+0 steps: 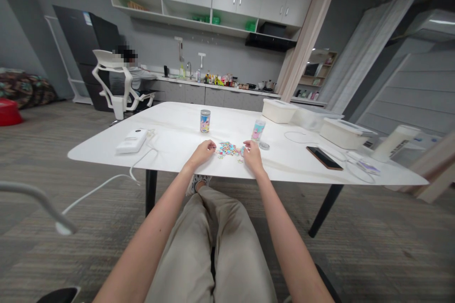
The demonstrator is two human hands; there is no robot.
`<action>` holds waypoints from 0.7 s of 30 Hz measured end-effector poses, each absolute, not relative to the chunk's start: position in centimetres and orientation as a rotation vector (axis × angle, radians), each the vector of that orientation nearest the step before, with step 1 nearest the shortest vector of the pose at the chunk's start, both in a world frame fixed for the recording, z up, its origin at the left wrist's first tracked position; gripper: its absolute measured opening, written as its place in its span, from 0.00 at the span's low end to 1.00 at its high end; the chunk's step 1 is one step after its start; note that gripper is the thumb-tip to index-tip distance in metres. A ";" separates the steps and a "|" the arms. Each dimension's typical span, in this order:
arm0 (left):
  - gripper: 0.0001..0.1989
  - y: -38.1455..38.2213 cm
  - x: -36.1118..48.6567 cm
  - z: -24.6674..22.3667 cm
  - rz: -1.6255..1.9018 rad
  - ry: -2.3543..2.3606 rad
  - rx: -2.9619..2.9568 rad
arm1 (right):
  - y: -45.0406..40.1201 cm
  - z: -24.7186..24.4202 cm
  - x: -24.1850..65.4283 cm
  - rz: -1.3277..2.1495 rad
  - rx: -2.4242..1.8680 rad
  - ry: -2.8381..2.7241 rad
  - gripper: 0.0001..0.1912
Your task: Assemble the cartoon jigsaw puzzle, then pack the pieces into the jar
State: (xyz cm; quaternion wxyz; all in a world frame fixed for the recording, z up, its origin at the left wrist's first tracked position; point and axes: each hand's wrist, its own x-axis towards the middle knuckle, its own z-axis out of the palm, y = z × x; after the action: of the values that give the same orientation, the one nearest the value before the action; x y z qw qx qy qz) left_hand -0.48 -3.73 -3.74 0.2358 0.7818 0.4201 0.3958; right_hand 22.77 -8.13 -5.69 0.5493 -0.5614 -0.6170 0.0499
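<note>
A heap of small, brightly coloured flat pieces (229, 148), which look like jigsaw puzzle pieces, lies on the white table (174, 123) near its front edge. At the heap's left edge is my left hand (203, 153), thumb and fingertips pinched together; whatever is between them is too small to name. My right hand (252, 155) is at the right edge, fingers curled in over some pieces, the fingertips partly hidden. Behind the heap stands a printed can (205, 121) with a silver lid on. A second printed can (258, 129) stands behind my right hand, a loose round lid (264, 146) beside it.
A white box (131, 141) with a cable lies at the left. To the right are a phone (324, 157), cables, lidded storage bins (344, 133) and a white bottle (396, 143). A person sits in a white chair (113, 80) beyond the table.
</note>
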 end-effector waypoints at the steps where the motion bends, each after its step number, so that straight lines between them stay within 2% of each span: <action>1: 0.04 -3.7 -0.5 -3.8 1.085 1.156 2.133 | -8.1 -5.8 22.9 0.101 -1.363 -1.398 0.16; 7: 0.07 -3.9 -0.5 -3.8 1.021 1.099 2.128 | -7.3 -6.5 23.4 0.107 -1.487 -1.259 0.15; 14: 0.08 -4.1 -0.6 -3.8 1.034 1.053 2.121 | -3.5 -4.5 25.5 -0.043 -1.523 -1.245 0.23; 21: 0.06 -4.6 -0.7 -3.5 1.024 1.058 2.130 | 1.2 -2.3 30.1 -0.123 -1.623 -1.344 0.15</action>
State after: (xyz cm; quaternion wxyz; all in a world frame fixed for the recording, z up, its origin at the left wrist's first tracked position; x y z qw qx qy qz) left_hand -0.67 -4.56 -3.46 0.2727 0.7913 0.3932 0.3806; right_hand 30.13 1.16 -2.34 0.4930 -0.6689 -0.5540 -0.0509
